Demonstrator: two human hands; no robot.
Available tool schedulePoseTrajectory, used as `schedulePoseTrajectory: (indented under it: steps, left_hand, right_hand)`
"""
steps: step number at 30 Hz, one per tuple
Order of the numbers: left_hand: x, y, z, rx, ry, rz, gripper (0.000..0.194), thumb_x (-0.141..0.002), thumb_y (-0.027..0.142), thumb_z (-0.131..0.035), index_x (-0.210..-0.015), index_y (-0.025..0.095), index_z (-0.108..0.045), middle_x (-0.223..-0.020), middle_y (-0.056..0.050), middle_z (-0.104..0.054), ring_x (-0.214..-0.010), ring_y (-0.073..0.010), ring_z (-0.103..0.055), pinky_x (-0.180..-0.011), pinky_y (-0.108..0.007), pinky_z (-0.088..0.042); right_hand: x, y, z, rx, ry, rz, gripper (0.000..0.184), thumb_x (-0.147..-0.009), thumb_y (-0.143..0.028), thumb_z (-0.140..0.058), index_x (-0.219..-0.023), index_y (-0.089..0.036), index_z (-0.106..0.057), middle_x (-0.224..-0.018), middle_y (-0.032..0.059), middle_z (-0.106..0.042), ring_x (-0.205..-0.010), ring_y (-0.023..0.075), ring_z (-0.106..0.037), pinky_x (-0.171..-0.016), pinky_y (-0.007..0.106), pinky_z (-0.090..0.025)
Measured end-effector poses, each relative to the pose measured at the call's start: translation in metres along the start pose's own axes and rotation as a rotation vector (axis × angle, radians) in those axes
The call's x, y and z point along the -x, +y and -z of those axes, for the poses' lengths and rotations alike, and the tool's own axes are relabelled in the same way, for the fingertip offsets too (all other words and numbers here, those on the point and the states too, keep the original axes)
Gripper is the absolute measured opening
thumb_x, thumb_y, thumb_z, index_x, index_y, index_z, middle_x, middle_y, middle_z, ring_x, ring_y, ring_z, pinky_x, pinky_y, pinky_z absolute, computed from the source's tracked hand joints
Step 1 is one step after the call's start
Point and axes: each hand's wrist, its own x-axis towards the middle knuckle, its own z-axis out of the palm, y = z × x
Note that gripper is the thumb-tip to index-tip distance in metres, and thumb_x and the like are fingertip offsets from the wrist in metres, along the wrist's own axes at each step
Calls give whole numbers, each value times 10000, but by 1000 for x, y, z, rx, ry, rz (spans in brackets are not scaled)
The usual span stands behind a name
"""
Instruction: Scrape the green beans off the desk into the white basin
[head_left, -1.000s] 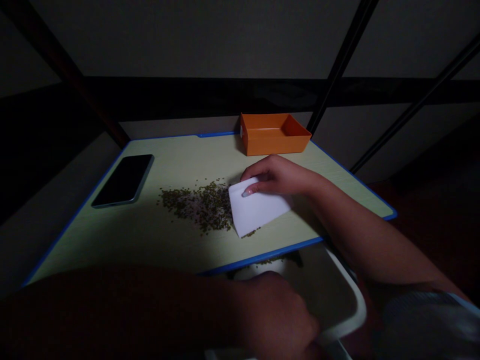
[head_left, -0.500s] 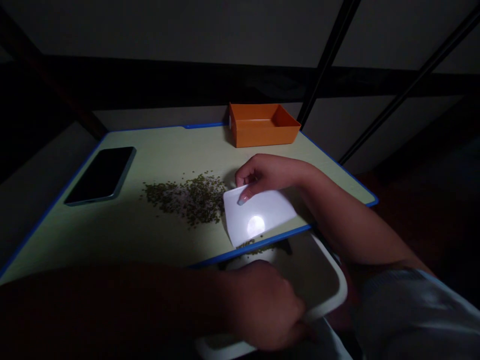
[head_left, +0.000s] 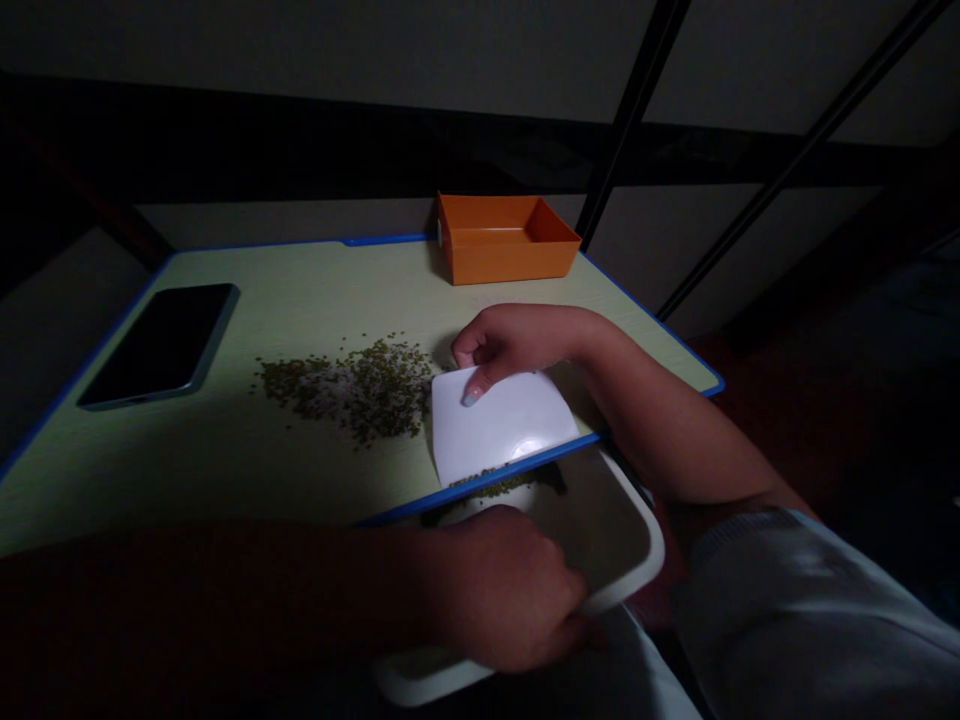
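Observation:
My right hand (head_left: pixel 517 345) pinches the far edge of a white card (head_left: pixel 499 425), which lies tilted at the table's near edge. A scatter of small green-brown grains (head_left: pixel 352 380) lies on the table just left of the card, and some grains sit at the card's lower edge. My left hand (head_left: pixel 510 590) is closed on the rim of a white tray (head_left: pixel 637 565) held below the table edge, under the card. A few grains show inside the tray.
An orange box (head_left: pixel 502 240) stands at the table's far edge. A dark phone (head_left: pixel 161 342) lies face up at the far left. The pale table (head_left: pixel 225 460) has a blue rim. Dark bars slant behind the table.
My right hand has drawn the card toward the near edge, bringing grains with it. My left hand and the tray have come up closer under the edge. The view has shifted right.

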Motion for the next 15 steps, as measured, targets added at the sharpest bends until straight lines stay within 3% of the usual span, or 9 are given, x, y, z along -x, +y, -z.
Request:
schedulePoseTrajectory:
  steps: [8, 15]
  left_hand:
    - [0, -2, 0, 25, -3, -6, 428, -969, 459, -354, -912, 175, -668, -784, -70, -707, -730, -265, -699, -538, -356, -445]
    - [1, -2, -2, 1, 34, 4, 403, -965, 442, -376, -864, 179, -664, -753, -47, -702, -692, -243, -694, -506, -346, -417]
  right_hand:
    - [-2, 5, -3, -70, -38, 64, 325, -830, -416, -674, -757, -123, -555, -635, -49, -499, -615, 75, -446, -587, 202, -317]
    - [-1, 3, -2, -85, -43, 74, 268, -855, -355, -648, -758, -132, -535, -639, -47, -490, -618, 74, -431, -588, 202, -324]
